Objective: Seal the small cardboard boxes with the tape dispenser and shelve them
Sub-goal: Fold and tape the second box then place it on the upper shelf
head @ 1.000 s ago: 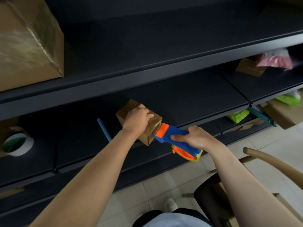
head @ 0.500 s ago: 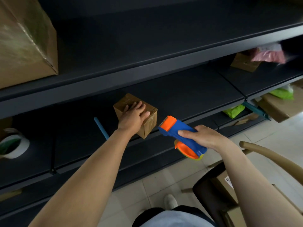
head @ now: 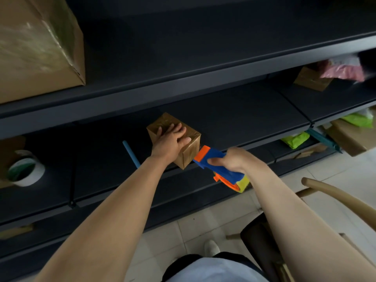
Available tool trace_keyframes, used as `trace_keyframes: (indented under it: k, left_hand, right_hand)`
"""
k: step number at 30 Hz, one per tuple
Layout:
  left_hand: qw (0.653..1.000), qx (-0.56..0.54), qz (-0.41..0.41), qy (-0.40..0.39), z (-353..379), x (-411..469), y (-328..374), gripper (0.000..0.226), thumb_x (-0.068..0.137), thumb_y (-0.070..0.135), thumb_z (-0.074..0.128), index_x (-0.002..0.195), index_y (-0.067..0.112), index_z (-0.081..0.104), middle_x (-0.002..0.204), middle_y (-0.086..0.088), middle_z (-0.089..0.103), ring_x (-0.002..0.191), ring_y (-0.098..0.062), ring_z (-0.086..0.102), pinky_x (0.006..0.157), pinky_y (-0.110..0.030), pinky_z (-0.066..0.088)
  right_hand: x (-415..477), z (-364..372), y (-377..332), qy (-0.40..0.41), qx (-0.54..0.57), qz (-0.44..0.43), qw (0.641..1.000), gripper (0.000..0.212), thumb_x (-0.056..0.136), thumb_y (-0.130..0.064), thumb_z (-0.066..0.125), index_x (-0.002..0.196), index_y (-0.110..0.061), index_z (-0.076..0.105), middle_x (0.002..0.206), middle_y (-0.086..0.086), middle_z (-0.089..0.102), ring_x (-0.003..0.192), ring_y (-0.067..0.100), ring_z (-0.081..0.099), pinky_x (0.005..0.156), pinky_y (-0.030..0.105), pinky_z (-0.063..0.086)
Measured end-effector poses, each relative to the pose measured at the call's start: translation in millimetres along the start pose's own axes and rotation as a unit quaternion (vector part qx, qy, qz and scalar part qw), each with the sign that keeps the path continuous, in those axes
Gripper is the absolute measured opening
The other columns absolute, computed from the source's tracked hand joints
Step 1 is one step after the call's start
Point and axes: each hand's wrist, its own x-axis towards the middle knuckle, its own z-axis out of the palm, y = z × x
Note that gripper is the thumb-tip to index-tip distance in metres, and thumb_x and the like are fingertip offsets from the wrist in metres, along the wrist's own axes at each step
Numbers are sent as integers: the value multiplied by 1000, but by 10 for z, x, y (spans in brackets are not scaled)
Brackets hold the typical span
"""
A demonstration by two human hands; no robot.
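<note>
Head view: left hand (head: pixel 169 142) rests flat, fingers straight, on the closed small cardboard box (head: pixel 188 153) at the shelf (head: pixel 244 119) edge; right hand (head: pixel 234 159) grips the tape dispenser (head: pixel 225 173), tip apparently touching the box.

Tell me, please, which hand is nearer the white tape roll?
Left. The left hand rests on the small box right of the roll; the right hand grips the dispenser farther right.

A small brown cardboard box (head: pixel 190 152) is set on the dark shelf (head: pixel 244 119), near its front edge, one corner turned toward that edge. Its top is pressed down by the left hand (head: pixel 171 141). A blue and orange tape dispenser (head: pixel 228 175) is gripped by the right hand (head: pixel 234 159), its orange tip right at the box's side.
</note>
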Motion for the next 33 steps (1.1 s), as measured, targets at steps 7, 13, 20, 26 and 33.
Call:
trace_keyframes:
  k: [7, 13, 20, 26, 33]
  left_hand:
    - [999, 33, -12, -10, 24, 62, 31, 51, 100, 44, 28, 147, 26, 27, 157, 6, 14, 145, -13, 3, 113, -39, -10]
    - [1000, 20, -3, -6, -1, 5, 39, 69, 91, 63, 33, 148, 25, 25, 158, 7, 11, 145, -13, 1, 113, -38, -12]
    - [999, -24, -3, 23, -41, -83, 63, 64, 86, 44, 60, 143, 25, 38, 147, 5, 20, 134, -21, 18, 110, -37, 22]
    - [994, -79, 54, -51, -175, -108, -49, 53, 90, 7, 57, 136, 32, 48, 142, 12, 32, 132, -15, 27, 109, -30, 23]
    - [978, -209, 0, 25, -160, -239, -70, 45, 90, -5, 43, 114, 26, 66, 143, 13, 41, 144, -10, 9, 116, -29, -2]
  right_hand:
    - [-6, 102, -420, 62, -105, 24, 992, 45, 81, -57, 65, 92, -15, 52, 69, 2, 42, 76, 23, 50, 63, 31, 40]
    - [-67, 208, -366, 37, -66, 73, 994, 49, 83, -51, 63, 110, -11, 59, 90, 6, 54, 88, 26, 58, 67, 31, 43]
    - [-92, 83, -98, 82, 25, 86, 993, 42, 82, -52, 63, 97, -13, 57, 97, 7, 61, 86, 25, 58, 67, 29, 41]
    - [-59, -84, 17, 95, 66, 78, 990, 46, 81, -57, 63, 76, -12, 52, 73, 3, 56, 67, 21, 56, 52, 28, 37]
    - [-60, -194, 64, 123, 91, 66, 986, 49, 78, -59, 65, 70, -13, 48, 67, 3, 53, 57, 17, 51, 47, 28, 31]
